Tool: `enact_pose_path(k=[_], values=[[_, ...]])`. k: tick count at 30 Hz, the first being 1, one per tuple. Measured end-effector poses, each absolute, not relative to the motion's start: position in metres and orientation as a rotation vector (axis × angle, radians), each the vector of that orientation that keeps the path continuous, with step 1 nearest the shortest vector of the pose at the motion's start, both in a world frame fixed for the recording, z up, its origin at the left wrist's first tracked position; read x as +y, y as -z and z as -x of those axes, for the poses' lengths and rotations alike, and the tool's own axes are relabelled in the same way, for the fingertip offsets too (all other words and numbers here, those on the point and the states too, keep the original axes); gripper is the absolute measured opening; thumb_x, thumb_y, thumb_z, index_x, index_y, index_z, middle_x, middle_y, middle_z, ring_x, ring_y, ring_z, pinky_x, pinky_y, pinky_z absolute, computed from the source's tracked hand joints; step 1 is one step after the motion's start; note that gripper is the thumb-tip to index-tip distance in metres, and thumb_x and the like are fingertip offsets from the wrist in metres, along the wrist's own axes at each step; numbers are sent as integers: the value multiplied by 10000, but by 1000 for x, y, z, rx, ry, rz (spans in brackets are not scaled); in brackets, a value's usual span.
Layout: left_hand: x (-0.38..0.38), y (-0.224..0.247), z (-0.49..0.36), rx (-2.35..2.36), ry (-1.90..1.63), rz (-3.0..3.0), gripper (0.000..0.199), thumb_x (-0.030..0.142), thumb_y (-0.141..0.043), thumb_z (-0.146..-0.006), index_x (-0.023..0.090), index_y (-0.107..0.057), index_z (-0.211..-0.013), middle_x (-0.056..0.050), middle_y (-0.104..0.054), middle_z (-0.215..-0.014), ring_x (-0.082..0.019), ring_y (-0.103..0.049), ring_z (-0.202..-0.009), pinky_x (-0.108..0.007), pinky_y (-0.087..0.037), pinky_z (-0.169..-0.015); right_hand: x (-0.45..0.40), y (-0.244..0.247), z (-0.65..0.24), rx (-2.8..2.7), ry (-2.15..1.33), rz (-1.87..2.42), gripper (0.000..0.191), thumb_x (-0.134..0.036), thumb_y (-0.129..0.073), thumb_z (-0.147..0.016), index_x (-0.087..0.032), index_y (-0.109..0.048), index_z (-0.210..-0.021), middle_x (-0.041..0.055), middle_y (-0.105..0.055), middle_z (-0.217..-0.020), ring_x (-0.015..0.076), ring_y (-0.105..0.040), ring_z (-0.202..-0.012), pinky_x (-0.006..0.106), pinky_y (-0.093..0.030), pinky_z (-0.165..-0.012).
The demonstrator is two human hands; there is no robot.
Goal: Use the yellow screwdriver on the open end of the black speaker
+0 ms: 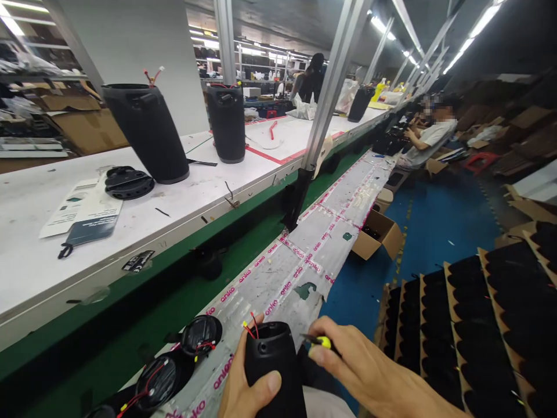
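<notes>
Low in the middle of the view, my left hand (237, 386) is wrapped around a black cylindrical speaker housing (276, 371), its open end facing up. Thin red wires (252, 330) with small connectors stick out of that rim. My right hand (359, 360) grips a small yellow-and-black utility knife (322, 341). Its tip points left toward the housing's upper edge, with a small gap between them. To the left of my left hand stand more black housings (201, 335), showing round open tops with red wires.
Speaker housings (225, 125) stand on the white bench (243, 191), beside a black round part (129, 183) and printed cards (87, 215). A metal post (333, 81) rises from the bench edge. Stacked black housings in cardboard (470, 325) fill the lower right. A person (435, 128) sits farther along.
</notes>
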State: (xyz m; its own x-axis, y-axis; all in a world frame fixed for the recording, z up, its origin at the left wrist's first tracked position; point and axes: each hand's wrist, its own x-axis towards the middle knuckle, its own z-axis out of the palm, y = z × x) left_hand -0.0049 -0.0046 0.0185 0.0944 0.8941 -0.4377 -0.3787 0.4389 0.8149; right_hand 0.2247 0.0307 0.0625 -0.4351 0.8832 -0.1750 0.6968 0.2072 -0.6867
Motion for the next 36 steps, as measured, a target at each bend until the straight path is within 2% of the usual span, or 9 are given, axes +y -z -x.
enact_pose_path(k=[3,5,8,15,18,21,28,33,36], values=[[-6,-14,4,1058,-1019,-596,1099,587,-845,-631,237,-329,-1535,-148,-680,-1340,-435,-576,-1312,-512,-489,-1044,36,-81,-212,-2695,-616,1248,183,-384,-503,-1063,-228,-589,-1022,2,-719,-902,211,-701,-778,342,-459,-665],[-7,-13,2,1050,-1045,-618,1070,566,-858,-626,233,-368,-1517,-142,-687,-1329,-427,-582,-1306,-514,-454,-1098,41,-82,-204,-2861,-372,1142,196,-399,-562,-1043,-210,-583,-998,4,-716,-862,215,-704,-727,352,-396,-579],[-9,-14,1,1048,-1065,-647,1013,575,-848,-639,236,-425,-1495,-135,-690,-1324,-424,-582,-1307,-519,-438,-1121,47,-78,-201,-2956,-176,1054,236,-435,-585,-1034,-207,-568,-979,3,-705,-837,209,-696,-706,366,-344,-542],[-9,-17,5,1085,-1021,-713,1035,603,-856,-628,234,-434,-1498,-144,-690,-1340,-435,-612,-1270,-526,-452,-1109,44,-73,-203,-3000,-45,1030,237,-443,-558,-1045,-217,-524,-981,3,-678,-814,217,-665,-665,387,-282,-507],[-10,-13,6,1124,-1019,-730,1051,618,-856,-627,233,-421,-1504,-155,-664,-1383,-448,-583,-1308,-536,-453,-1114,39,-73,-202,-2993,42,1063,229,-429,-559,-1042,-220,-505,-966,7,-658,-794,223,-634,-631,390,-255,-492],[-11,-10,5,1155,-1049,-742,1053,625,-874,-600,207,-474,-1480,-167,-665,-1377,-471,-561,-1325,-547,-468,-1108,35,-73,-201,-2971,74,1082,220,-415,-551,-1045,-223,-490,-958,6,-638,-783,220,-613,-614,389,-257,-482],[-12,-13,4,1210,-1044,-739,1063,611,-873,-576,205,-453,-1464,-149,-676,-1370,-441,-535,-1365,-525,-351,-1203,27,-71,-202,-2947,160,1112,187,-379,-494,-1063,-222,-482,-963,15,-600,-758,225,-592,-612,391,-260,-455],[-13,-12,4,1226,-1025,-747,1084,627,-860,-585,207,-412,-1478,-153,-680,-1361,-443,-565,-1330,-524,-408,-1149,27,-73,-202,-2938,201,1071,165,-347,-524,-1047,-211,-495,-959,16,-591,-750,211,-564,-598,385,-251,-445],[-15,-12,4,1259,-1034,-788,1050,616,-873,-584,201,-450,-1451,-156,-661,-1386,-450,-539,-1356,-517,-386,-1171,29,-78,-203,-2968,221,1005,174,-344,-534,-1045,-212,-499,-938,13,-584,-742,201,-543,-581,385,-231,-438]])
